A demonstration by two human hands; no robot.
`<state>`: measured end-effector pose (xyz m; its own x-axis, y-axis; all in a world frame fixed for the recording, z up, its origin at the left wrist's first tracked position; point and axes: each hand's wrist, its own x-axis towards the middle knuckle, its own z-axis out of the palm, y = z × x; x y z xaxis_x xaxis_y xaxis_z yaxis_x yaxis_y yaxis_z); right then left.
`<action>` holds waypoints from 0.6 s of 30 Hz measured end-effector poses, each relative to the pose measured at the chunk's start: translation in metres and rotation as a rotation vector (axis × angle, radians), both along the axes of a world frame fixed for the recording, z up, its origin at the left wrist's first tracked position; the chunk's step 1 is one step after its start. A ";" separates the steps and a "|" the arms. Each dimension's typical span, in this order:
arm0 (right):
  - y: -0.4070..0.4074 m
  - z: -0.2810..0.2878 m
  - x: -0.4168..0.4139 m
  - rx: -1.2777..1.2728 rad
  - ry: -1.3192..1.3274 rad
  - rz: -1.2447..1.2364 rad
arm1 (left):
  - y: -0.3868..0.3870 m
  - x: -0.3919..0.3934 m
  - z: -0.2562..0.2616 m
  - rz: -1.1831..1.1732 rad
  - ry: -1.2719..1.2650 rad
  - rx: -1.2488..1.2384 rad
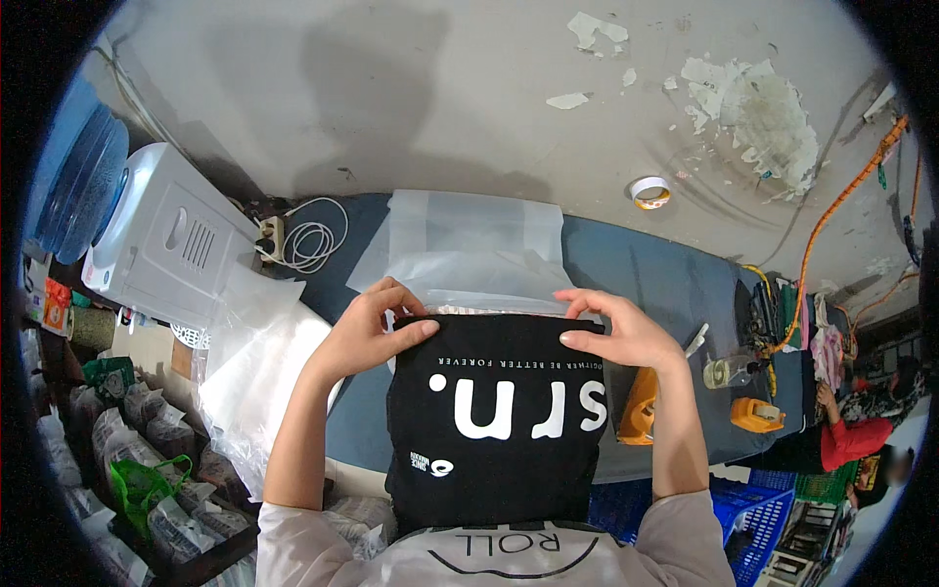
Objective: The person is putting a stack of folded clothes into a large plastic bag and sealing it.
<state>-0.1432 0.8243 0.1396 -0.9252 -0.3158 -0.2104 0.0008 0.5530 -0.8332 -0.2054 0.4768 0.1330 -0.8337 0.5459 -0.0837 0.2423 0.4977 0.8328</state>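
A black cloth piece (506,469) with white print lies folded flat in front of me, its near end close to my shirt. My left hand (392,323) pinches its far left corner, thumb on top and fingers behind the edge. At the far right corner, my right hand (612,326) grips the same edge, thumb over the cloth and index finger raised above the rim. A narrow strip of pale fabric (469,310) shows along that edge. Just beyond lie translucent plastic bags (477,242), touching the cloth's far side.
Orange tape dispensers (755,415) and a clear bottle (726,372) stand on the blue-grey table (660,257), right. More plastic bags (257,359), a power strip (270,236) and a water dispenser (176,220) are left. A person in a red sleeve (851,444) is far right, near blue crates (755,521).
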 end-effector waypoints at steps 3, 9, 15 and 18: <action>-0.005 0.007 -0.003 0.019 -0.020 0.041 | 0.004 -0.002 0.008 -0.101 0.007 -0.083; -0.007 0.024 0.004 0.163 0.146 0.160 | 0.011 0.021 0.024 -0.099 0.255 -0.010; -0.018 0.028 -0.003 0.138 0.248 0.349 | 0.005 0.052 0.029 -0.288 0.836 -0.013; -0.017 0.036 -0.011 0.119 0.200 0.381 | 0.005 0.050 0.023 -0.213 0.678 0.086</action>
